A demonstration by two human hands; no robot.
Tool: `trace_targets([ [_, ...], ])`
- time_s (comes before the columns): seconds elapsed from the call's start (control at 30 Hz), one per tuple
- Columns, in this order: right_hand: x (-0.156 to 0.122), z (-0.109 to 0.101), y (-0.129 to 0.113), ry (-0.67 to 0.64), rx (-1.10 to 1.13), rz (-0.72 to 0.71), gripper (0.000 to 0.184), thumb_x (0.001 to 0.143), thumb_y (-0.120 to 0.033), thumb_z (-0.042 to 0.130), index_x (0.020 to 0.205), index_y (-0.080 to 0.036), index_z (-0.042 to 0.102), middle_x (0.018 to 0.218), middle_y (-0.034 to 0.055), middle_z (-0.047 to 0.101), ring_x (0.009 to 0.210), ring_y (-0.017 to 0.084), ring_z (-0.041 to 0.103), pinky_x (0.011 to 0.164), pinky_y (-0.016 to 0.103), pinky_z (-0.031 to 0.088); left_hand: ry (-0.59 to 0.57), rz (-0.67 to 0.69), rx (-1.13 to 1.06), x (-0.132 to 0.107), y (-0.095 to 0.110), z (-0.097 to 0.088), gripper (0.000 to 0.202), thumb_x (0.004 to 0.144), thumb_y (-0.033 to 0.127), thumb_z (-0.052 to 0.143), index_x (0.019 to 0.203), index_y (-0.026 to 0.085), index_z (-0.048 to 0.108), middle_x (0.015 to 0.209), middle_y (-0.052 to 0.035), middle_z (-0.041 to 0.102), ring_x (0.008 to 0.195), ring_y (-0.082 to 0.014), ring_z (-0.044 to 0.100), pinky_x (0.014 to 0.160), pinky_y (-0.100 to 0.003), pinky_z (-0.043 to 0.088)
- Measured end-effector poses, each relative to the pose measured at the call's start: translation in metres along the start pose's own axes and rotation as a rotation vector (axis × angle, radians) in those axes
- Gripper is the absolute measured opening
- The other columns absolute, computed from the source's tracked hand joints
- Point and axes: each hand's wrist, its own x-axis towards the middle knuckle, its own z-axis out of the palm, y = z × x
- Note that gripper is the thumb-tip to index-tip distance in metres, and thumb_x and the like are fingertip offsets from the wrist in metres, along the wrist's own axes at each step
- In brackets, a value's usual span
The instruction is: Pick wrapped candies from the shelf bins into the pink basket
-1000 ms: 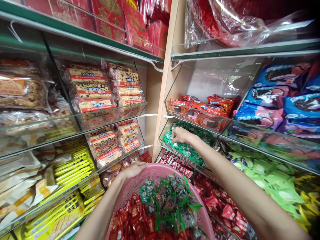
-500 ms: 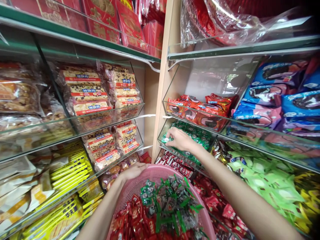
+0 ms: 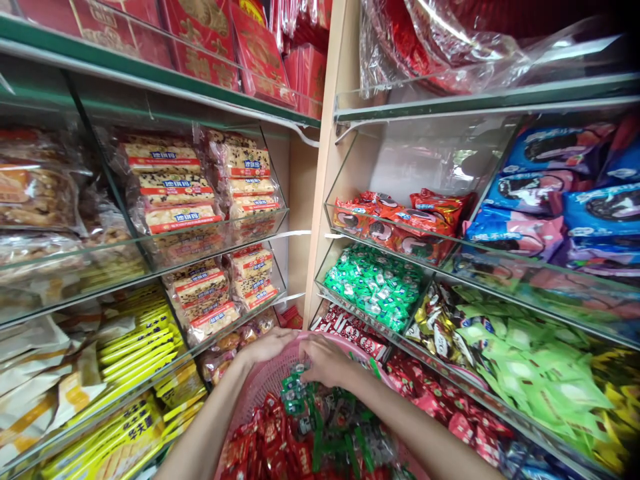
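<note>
A pink plastic basket (image 3: 253, 387) is at the bottom centre, tilted toward me. My left hand (image 3: 267, 345) grips its far-left rim, fingers over the edge. Inside lie red-wrapped sweets (image 3: 270, 440) on the left and green-and-clear wrapped candies (image 3: 295, 398) on top. Over the basket, just inside the far rim, my right hand (image 3: 325, 360) points downward with its fingers curled together around green-wrapped candy. Its fingertips touch or nearly touch the pile, and the palm side is hidden. Beyond the basket, a clear shelf bin holds many small green-wrapped candies (image 3: 373, 283).
Glass-fronted shelves meet at a wooden post (image 3: 320, 200). To the left are puffed-grain bars (image 3: 175, 187) and yellow wafer packs (image 3: 130, 427). Right-hand bins hold red packs (image 3: 430, 207), blue packs (image 3: 550, 153), pale green packets (image 3: 535, 360) and red-and-white sticks (image 3: 350, 330) below the green candies.
My right hand has moved from the green candy bin down and left into the basket, uncovering the bin. My left hand and the basket have stayed nearly in place.
</note>
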Motion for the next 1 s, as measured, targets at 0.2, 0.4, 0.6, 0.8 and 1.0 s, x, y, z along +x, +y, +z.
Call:
trace_targets([
  [0.2, -0.013, -0.036, -0.004, 0.1, -0.005, -0.101, 0.042, 0.064, -0.038, 0.069, 0.101, -0.02, 0.058, 0.097, 0.006, 0.06, 0.095, 0.021, 0.052, 0.077, 0.029, 0.038, -0.004, -0.022, -0.026, -0.001, 0.001, -0.001, 0.054, 0.081, 0.052, 0.035, 0.098, 0.008, 0.062, 0.103, -0.0086, 0.062, 0.09, -0.0185, 0.053, 0.083, -0.025, 0.037],
  [0.4, -0.013, -0.12, 0.01, 0.392, -0.258, 0.141, 0.024, 0.081, -0.037, 0.05, 0.093, -0.019, 0.06, 0.089, 0.0069, 0.062, 0.085, 0.018, 0.056, 0.07, 0.025, 0.038, 0.005, -0.089, 0.001, -0.002, 0.001, -0.002, 0.055, 0.079, 0.058, 0.035, 0.089, 0.012, 0.064, 0.094, -0.0066, 0.063, 0.091, -0.0201, 0.051, 0.082, -0.026, 0.037],
  [0.6, 0.01, -0.147, 0.042, 0.491, -0.489, 0.513, 0.028, 0.082, -0.036, 0.048, 0.097, -0.014, 0.058, 0.098, 0.0159, 0.061, 0.09, 0.025, 0.059, 0.07, 0.03, 0.041, 0.014, -0.09, 0.004, 0.0, 0.0, -0.001, 0.057, 0.078, 0.06, 0.035, 0.086, 0.012, 0.064, 0.093, -0.0073, 0.063, 0.085, -0.0195, 0.052, 0.078, -0.026, 0.037],
  [0.8, 0.02, -0.143, 0.048, 0.482, -0.505, 0.562, 0.035, 0.08, -0.043, 0.05, 0.09, -0.012, 0.063, 0.095, 0.018, 0.063, 0.086, 0.026, 0.061, 0.066, 0.03, 0.043, 0.029, -0.087, -0.007, -0.001, -0.003, -0.001, 0.056, 0.078, 0.06, 0.035, 0.082, 0.012, 0.065, 0.089, -0.0062, 0.063, 0.086, -0.0204, 0.051, 0.077, -0.026, 0.037],
  [1.0, 0.023, -0.141, 0.048, 0.468, -0.509, 0.561, 0.03, 0.077, -0.038, 0.055, 0.089, -0.012, 0.064, 0.094, 0.0179, 0.063, 0.085, 0.027, 0.061, 0.064, 0.031, 0.044, 0.021, -0.107, -0.01, -0.005, 0.003, -0.001, 0.056, 0.078, 0.06, 0.035, 0.084, 0.013, 0.064, 0.087, -0.0062, 0.063, 0.09, -0.0212, 0.05, 0.077, -0.026, 0.037],
])
